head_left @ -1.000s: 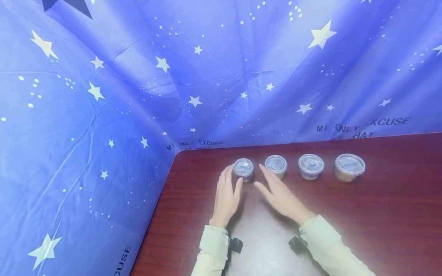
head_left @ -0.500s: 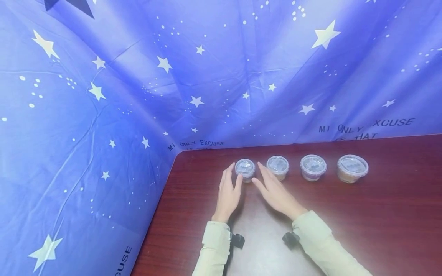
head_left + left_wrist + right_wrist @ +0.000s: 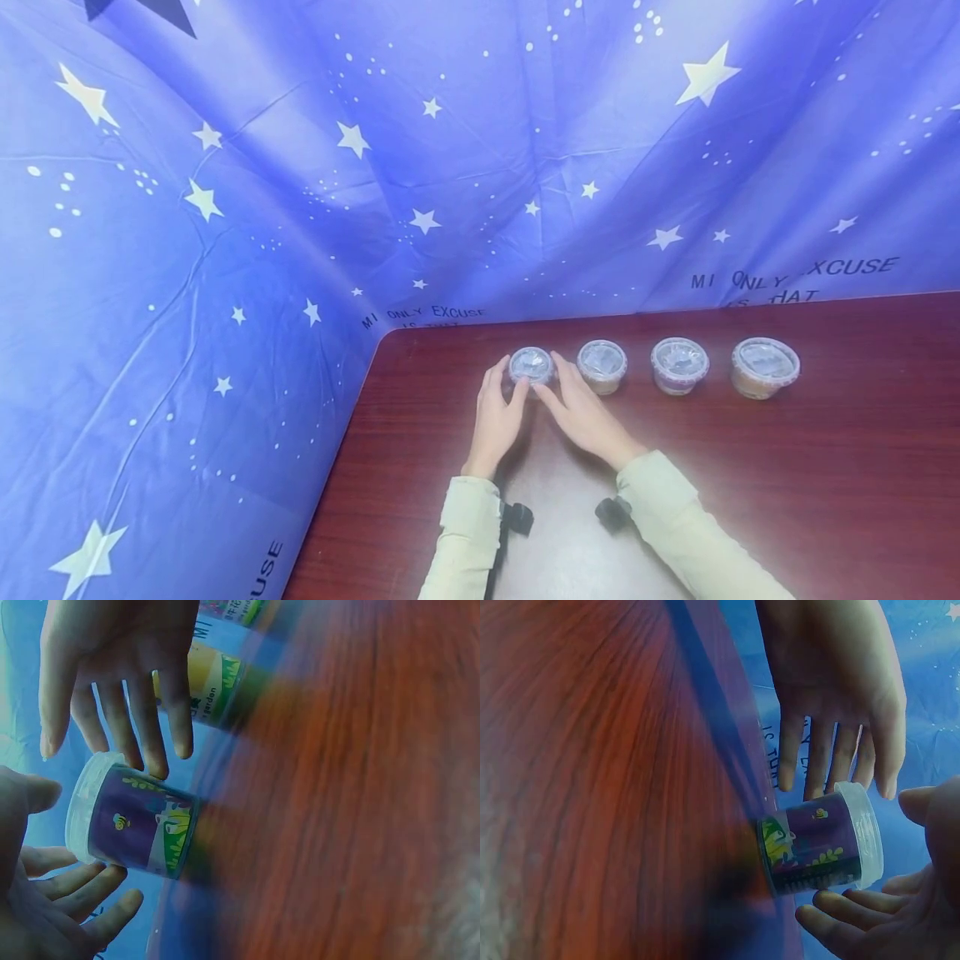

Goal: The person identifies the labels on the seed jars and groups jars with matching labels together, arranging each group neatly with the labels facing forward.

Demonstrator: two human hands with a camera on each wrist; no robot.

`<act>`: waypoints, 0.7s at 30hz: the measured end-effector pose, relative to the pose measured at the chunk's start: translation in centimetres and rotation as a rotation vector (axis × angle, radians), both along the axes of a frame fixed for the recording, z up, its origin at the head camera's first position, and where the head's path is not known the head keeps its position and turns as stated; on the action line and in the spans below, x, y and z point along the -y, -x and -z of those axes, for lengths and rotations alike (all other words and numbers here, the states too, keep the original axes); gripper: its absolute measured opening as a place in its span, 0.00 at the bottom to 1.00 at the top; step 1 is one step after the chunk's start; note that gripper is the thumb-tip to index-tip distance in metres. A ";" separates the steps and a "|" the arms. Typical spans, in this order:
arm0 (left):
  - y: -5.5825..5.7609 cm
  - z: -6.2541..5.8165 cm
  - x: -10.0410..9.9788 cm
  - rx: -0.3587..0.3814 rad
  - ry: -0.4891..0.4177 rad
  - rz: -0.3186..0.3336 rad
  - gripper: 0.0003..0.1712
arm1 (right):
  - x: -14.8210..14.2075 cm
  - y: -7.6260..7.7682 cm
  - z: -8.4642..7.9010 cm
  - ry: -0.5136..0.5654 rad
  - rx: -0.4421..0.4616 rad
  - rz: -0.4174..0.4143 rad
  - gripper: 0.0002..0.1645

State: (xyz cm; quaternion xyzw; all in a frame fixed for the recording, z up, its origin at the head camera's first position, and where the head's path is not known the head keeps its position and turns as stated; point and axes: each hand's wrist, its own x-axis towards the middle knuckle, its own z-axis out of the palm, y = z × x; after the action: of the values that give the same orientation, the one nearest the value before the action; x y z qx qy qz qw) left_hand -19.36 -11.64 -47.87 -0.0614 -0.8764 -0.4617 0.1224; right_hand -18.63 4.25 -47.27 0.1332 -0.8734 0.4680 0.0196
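A small lidded tub [image 3: 532, 365] stands upright at the left end of a row on the table. Its purple label with a bee shows in the left wrist view [image 3: 135, 825] and its clear lid in the right wrist view. My left hand [image 3: 497, 421] lies along the tub's left side, fingers nearly straight, fingertips at its wall. On the other side is my right hand [image 3: 588, 417], its extended fingers at the tub's right wall. Both thumbs point toward the tub's near side. Neither hand is curled round it; exact contact is hard to tell.
Three more lidded tubs stand to the right: one beside my right hand [image 3: 602, 367], a purple-toned tub [image 3: 679, 367] and a wider-looking tub [image 3: 765, 368]. They rest on the dark red wooden table [image 3: 847, 483]. A blue starry curtain [image 3: 480, 167] borders its back and left edges.
My right hand has moved left, from beside the second tub to the right side of the first tub. My left hand has barely shifted. The tubs keep their places.
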 end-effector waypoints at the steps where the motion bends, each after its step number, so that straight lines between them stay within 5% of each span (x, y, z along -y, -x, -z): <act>1: 0.0 0.0 0.0 0.002 -0.017 0.003 0.30 | 0.1 0.1 0.1 0.005 -0.001 0.006 0.42; 12: 0.6 1.0 -0.1 0.007 -0.230 0.034 0.26 | 0.6 1.4 1.1 0.037 -0.023 0.045 0.32; 21: 0.6 1.1 -0.4 0.010 -0.275 0.006 0.25 | 0.9 1.5 1.1 0.056 -0.023 0.061 0.31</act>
State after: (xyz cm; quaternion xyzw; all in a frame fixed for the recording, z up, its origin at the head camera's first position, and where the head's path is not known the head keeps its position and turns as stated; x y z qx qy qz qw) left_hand -19.93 -11.19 -49.01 -0.0443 -0.8053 -0.5781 0.1240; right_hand -20.15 3.34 -48.41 0.1114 -0.8634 0.4898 0.0477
